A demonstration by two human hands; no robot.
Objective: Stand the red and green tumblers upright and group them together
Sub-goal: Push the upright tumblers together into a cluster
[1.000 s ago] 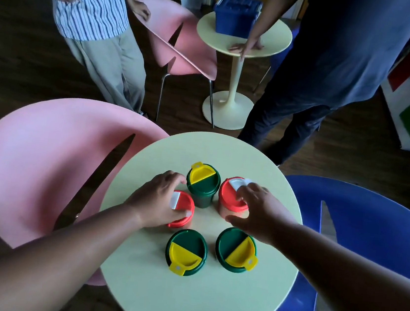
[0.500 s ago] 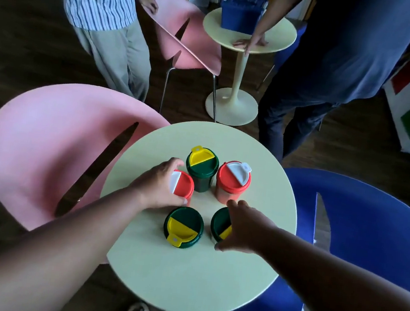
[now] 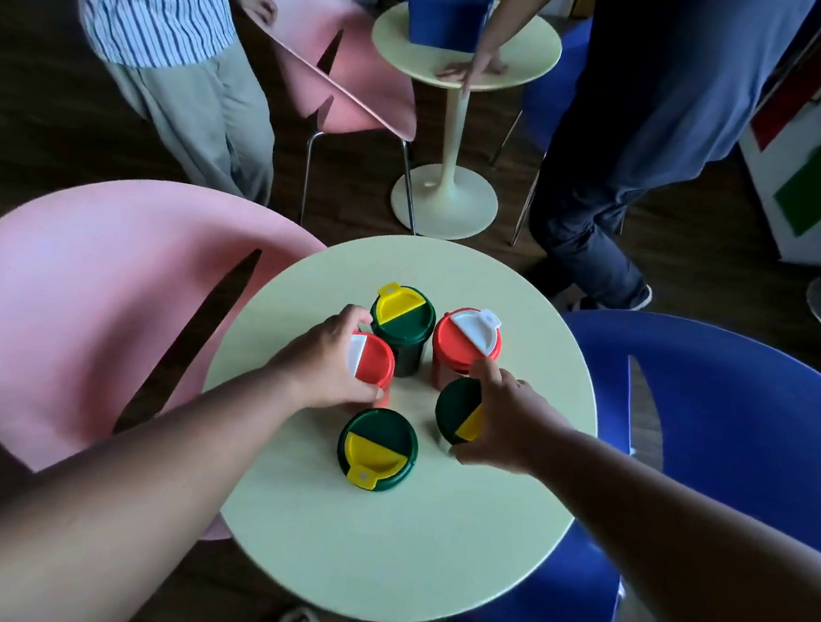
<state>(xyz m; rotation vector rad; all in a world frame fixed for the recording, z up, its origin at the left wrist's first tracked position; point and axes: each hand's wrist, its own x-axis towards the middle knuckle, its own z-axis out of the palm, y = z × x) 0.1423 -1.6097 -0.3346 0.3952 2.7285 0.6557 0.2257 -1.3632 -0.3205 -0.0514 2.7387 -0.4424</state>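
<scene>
While five tumblers stand upright mid-table (image 3: 367, 564), left hand (image 3: 324, 367) grips a red tumbler (image 3: 371, 364); right hand (image 3: 503, 420) grips a green tumbler (image 3: 458, 409).

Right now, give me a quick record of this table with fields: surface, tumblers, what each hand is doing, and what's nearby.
surface: round pale table
tumblers: five upright, clustered; three green with yellow flaps, two red with white flaps
left hand: grips near red tumbler
right hand: grips right green tumbler
free tumblers: far green tumbler, far red tumbler, near green tumbler
nearby: pink chair, blue chair
</scene>
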